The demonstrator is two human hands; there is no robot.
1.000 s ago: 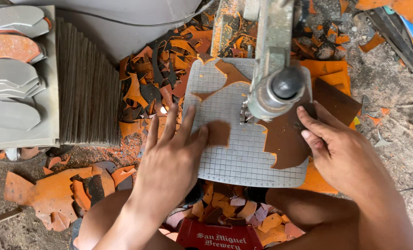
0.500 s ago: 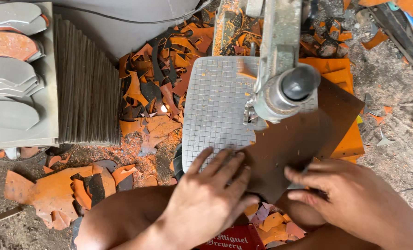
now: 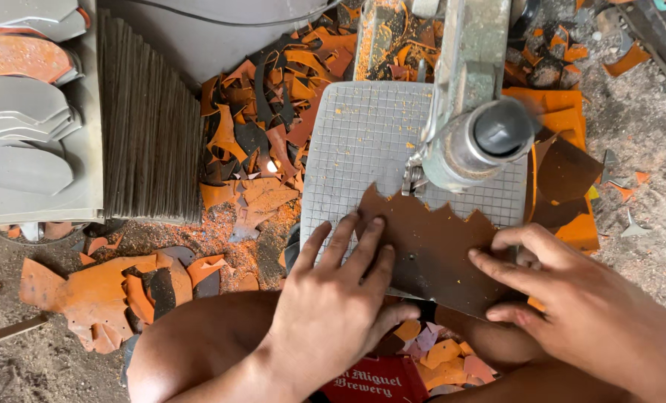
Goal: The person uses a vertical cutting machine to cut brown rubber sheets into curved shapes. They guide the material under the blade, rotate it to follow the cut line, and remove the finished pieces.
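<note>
A dark brown sheet (image 3: 431, 250) with a jagged cut top edge lies on the grey gridded saw table (image 3: 355, 149). My left hand (image 3: 340, 298) presses flat on the sheet's left part, fingers spread. At the sheet's right edge my right hand (image 3: 572, 298) pinches it between fingers and thumb. The saw's grey metal arm and round head (image 3: 478, 142) hang just above the sheet's top edge, with the blade (image 3: 410, 179) touching the notched edge.
Orange and dark offcuts (image 3: 262, 127) pile up left of the table and on the ground (image 3: 101, 291). A stack of grey ribbed sheets (image 3: 150, 119) and grey sole-shaped pieces (image 3: 19, 142) sit at the left. A brown scrap (image 3: 568, 168) lies right of the saw.
The brown sheet has been pulled toward me, off the far part of the table, and both hands came back with it. Its top edge now shows several notches at the blade.
</note>
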